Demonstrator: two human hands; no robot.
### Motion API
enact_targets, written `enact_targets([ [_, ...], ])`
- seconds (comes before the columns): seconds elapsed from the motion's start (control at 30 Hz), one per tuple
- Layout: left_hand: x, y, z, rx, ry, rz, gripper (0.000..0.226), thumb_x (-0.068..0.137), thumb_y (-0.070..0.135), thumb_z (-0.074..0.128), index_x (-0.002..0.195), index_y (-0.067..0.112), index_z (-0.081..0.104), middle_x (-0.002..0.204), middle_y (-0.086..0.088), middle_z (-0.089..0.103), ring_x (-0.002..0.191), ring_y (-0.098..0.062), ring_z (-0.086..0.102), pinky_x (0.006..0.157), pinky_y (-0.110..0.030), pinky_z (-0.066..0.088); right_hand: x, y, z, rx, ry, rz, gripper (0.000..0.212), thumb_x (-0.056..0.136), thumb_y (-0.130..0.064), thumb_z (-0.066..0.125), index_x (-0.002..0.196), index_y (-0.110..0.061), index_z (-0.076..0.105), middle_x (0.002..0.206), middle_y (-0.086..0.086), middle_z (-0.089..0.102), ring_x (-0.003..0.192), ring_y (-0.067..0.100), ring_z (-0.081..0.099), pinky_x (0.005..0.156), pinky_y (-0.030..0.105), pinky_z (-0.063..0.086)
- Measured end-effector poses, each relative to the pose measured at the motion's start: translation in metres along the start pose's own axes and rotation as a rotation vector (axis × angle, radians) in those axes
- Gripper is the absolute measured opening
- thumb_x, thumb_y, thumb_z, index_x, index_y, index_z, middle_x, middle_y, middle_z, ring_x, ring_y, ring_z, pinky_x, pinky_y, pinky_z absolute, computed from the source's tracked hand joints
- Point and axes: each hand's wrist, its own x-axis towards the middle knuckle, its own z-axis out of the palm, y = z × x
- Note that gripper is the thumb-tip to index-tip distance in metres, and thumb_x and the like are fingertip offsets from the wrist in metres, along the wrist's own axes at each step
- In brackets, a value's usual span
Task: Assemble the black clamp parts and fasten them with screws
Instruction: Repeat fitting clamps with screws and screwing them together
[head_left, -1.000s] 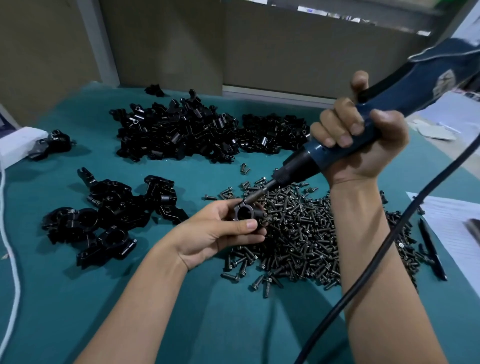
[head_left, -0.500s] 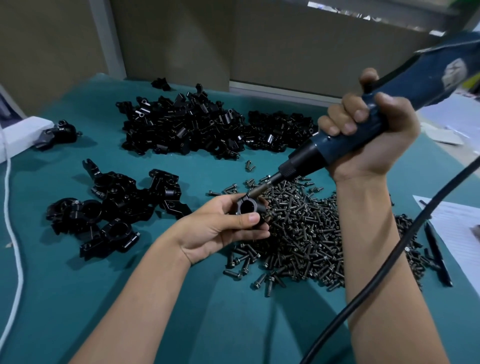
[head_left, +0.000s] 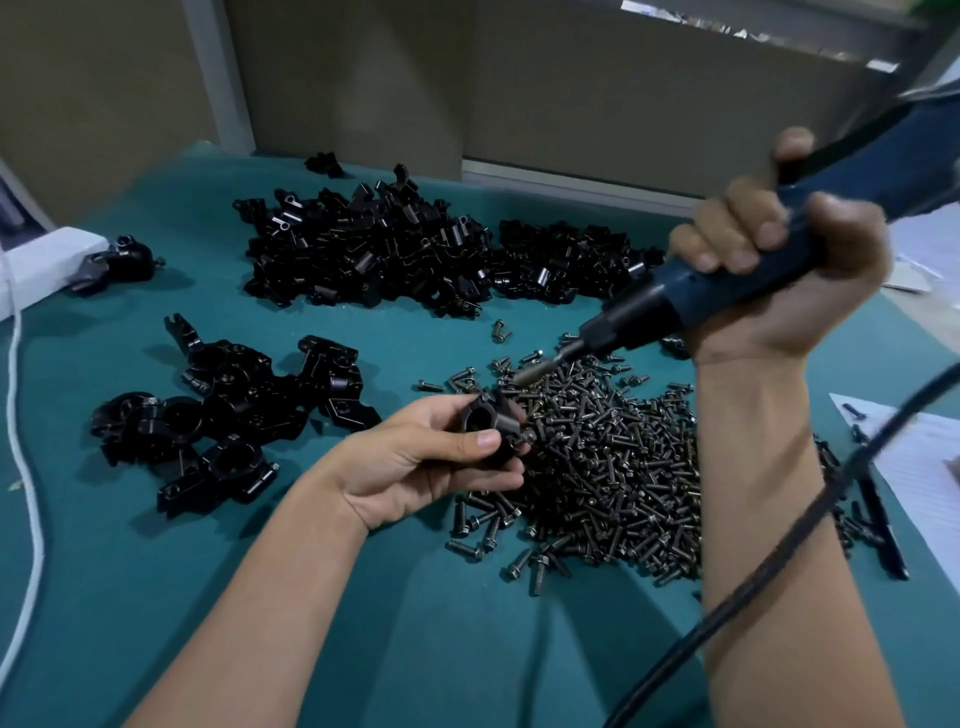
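Observation:
My left hand holds a black clamp between thumb and fingers, just above the left edge of a wide heap of dark screws. My right hand grips a dark blue electric screwdriver that slants down to the left. Its bit tip hangs a short way above and right of the clamp, apart from it. A big pile of loose black clamp parts lies at the back. A smaller group of assembled clamps sits to the left.
The green table mat covers the bench. The screwdriver's black cable crosses my right forearm. A white cord runs down the left edge, with a white box and one clamp behind it. Paper and a black pen lie at the right.
The screwdriver bit has lifted off the clamp and now hangs apart from it. My left hand has turned the clamp slightly.

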Motion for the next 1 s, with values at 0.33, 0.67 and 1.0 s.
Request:
enact_targets([
  [0.33, 0.012, -0.002, 0.0, 0.002, 0.219, 0.301, 0.033, 0.068, -0.005, 0.07, 0.099, 0.007, 0.07, 0.096, -0.01, 0.073, 0.093, -0.03, 0.072, 0.076, -0.026, 0.059, 0.002, 0.001, 0.0, -0.226, 0.273, -0.09, 0.013, 0.069, -0.014, 0.047, 0.08, -0.014, 0.052, 0.05, -0.005, 0.04, 0.042, 0.011, 0.037, 0.048, 0.022, 0.032],
  [0.67, 0.012, -0.001, -0.001, 0.189, 0.261, 0.376, 0.038, 0.057, 0.003, 0.08, 0.091, 0.02, 0.078, 0.096, -0.004, 0.073, 0.095, -0.031, 0.071, 0.081, -0.029, 0.059, 0.001, 0.005, -0.005, -0.25, 0.248, -0.042, 0.008, 0.077, -0.012, 0.045, 0.08, -0.014, 0.052, 0.051, -0.005, 0.042, 0.043, 0.01, 0.038, 0.047, 0.023, 0.034],
  [1.0, 0.009, -0.001, 0.005, 0.322, 0.256, 0.366, 0.038, 0.054, 0.009, 0.082, 0.09, 0.021, 0.078, 0.094, -0.002, 0.074, 0.105, -0.04, 0.067, 0.093, -0.04, 0.056, 0.001, 0.007, -0.003, -0.284, 0.251, -0.025, 0.007, 0.074, -0.01, 0.047, 0.077, -0.014, 0.051, 0.049, -0.006, 0.041, 0.04, 0.01, 0.036, 0.044, 0.021, 0.032],
])
